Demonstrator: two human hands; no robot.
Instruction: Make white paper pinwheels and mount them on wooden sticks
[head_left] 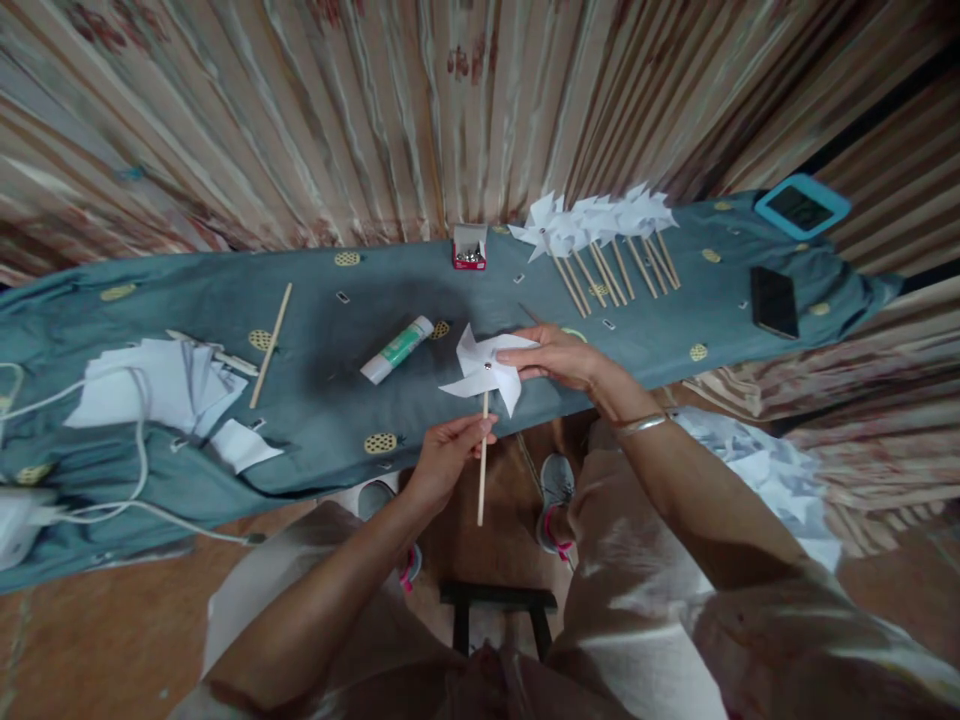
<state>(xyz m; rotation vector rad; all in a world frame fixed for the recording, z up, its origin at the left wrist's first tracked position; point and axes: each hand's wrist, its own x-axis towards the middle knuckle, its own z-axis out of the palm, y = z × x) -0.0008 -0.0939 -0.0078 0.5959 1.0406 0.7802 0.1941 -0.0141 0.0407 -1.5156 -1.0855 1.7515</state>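
A white paper pinwheel (472, 353) on a wooden stick (482, 480) is held over the near edge of the table. My left hand (450, 452) pinches the stick a little below the paper blades. At the right side of the blades, my right hand (553, 355) has thumb and fingers closed on the paper. A metal pin head shows at the pinwheel's centre. Just left of it lies a glue stick (397, 350) with a green label. Behind stands a small open red and white box (469, 248) with shiny metal pins inside.
Several finished pinwheels (592, 225) lie in a row at the back right. Loose white paper sheets (142, 385), a bare stick (271, 345) and a white cable (141, 440) are at left. A dark phone (775, 302) and a blue-framed device (802, 206) lie at right.
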